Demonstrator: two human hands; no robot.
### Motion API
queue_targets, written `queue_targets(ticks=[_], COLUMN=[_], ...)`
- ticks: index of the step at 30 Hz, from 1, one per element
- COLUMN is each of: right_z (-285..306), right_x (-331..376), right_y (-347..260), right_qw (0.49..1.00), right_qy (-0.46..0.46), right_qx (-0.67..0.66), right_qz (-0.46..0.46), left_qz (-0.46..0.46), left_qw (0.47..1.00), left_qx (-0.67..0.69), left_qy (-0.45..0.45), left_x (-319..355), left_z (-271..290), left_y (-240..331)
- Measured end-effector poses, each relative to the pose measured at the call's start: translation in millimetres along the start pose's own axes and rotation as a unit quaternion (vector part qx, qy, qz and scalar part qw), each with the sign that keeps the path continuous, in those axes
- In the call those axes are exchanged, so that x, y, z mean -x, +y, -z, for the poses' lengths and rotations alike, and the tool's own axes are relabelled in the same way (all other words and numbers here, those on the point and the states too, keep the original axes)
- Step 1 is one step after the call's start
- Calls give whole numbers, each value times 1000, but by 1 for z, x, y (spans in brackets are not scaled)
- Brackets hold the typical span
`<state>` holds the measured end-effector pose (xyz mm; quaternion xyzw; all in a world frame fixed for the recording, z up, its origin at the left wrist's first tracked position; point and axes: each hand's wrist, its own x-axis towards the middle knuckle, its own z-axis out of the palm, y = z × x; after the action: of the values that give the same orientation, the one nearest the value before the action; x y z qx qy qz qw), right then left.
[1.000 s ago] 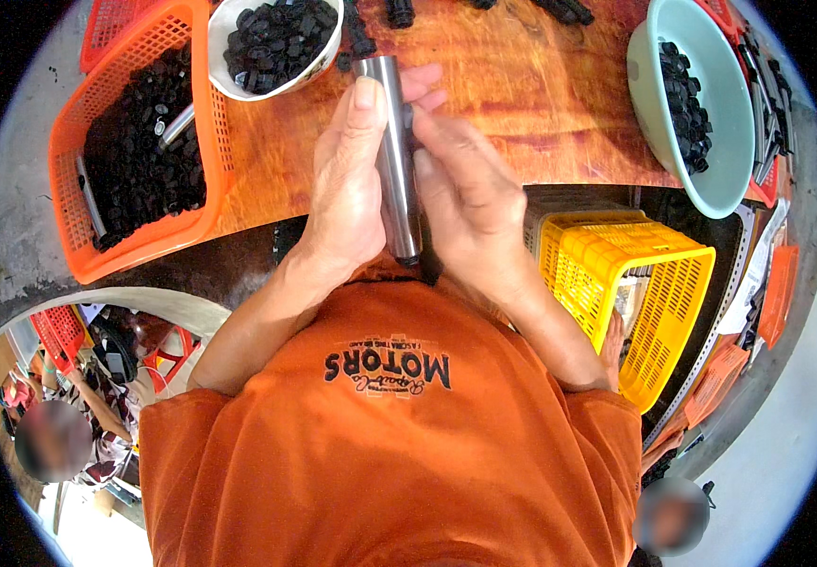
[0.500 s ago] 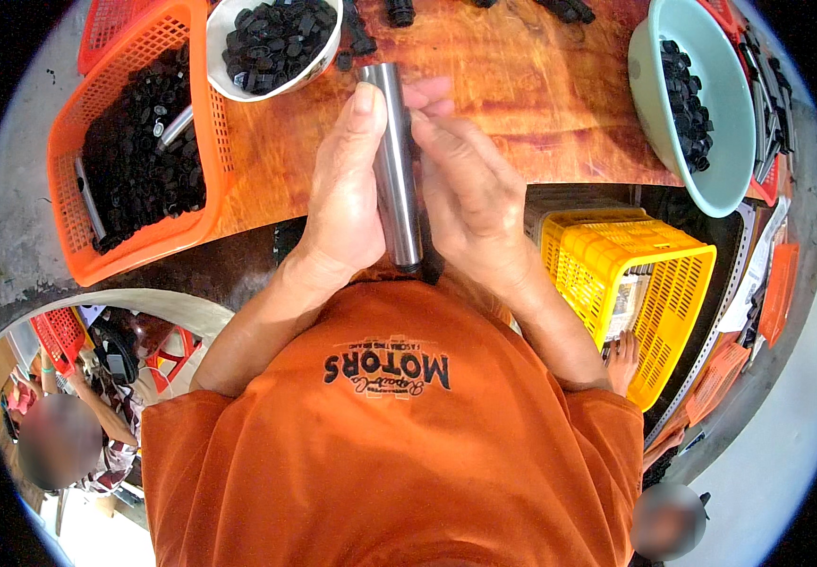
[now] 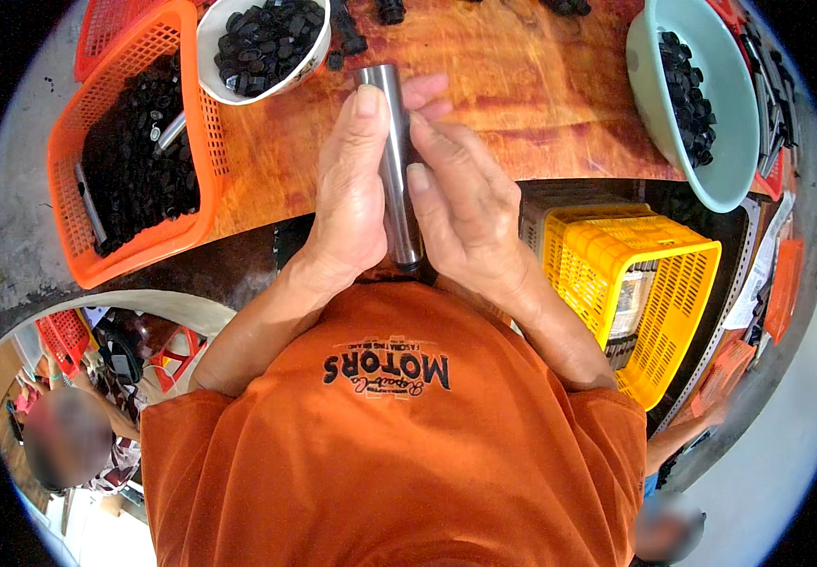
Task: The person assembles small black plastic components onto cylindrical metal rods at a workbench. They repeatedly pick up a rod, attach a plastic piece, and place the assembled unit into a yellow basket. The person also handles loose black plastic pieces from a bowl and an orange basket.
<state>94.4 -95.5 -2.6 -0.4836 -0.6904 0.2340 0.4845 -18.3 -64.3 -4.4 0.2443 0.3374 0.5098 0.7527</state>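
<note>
A shiny metal tube (image 3: 393, 161) stands nearly upright in the picture in front of my chest, a dark end piece at its lower tip. My left hand (image 3: 350, 184) wraps it from the left, thumb along its upper part and pink fingertips showing behind it. From the other side my right hand (image 3: 470, 194) closes in, thumb and fingertips against the tube's right side. On the left, a white bowl (image 3: 208, 87) holds black plastic pieces (image 3: 269, 47), and an orange basket (image 3: 208, 161) holds more of them plus metal tubes.
A pale green bowl (image 3: 645, 85) with black pieces stands at the wooden table's (image 3: 541, 113) right end. Below it is a yellow crate (image 3: 649, 231) with tubes inside. Co-workers show at lower left and lower right; one arm (image 3: 678, 442) reaches in at right.
My right thumb has come against the tube, which stays in my left hand. A co-worker's hand has left the yellow crate, and an arm now shows farther right.
</note>
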Motion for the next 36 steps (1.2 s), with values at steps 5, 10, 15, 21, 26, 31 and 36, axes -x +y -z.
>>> queue_targets(ticks=[5, 10, 15, 21, 26, 31, 36], right_z=[-3, -1, 3, 12, 9, 13, 20], right_x=[10, 12, 12, 13, 18, 31, 45], right_y=[11, 3, 0, 12, 8, 4, 2], right_qw=[995, 996, 999, 998, 996, 995, 985], right_qy=[10, 30, 15, 27, 46, 38, 45], right_qx=[-93, -70, -30, -64, -72, -82, -108], right_qz=[-42, -40, -36, -4, -7, -35, -128], left_qz=[63, 23, -4, 72, 36, 32, 70], left_qw=[994, 999, 1000, 997, 998, 994, 985], left_qx=[90, 32, -18, -13, -42, -108, -159], left_qy=[-11, 4, 15, -31, -15, -15, -16], left_x=[1, 1, 3, 3, 6, 7, 7], left_z=[0, 1, -3, -2, -10, -17, -23], left_y=[1, -5, -8, -4, -10, -15, -23])
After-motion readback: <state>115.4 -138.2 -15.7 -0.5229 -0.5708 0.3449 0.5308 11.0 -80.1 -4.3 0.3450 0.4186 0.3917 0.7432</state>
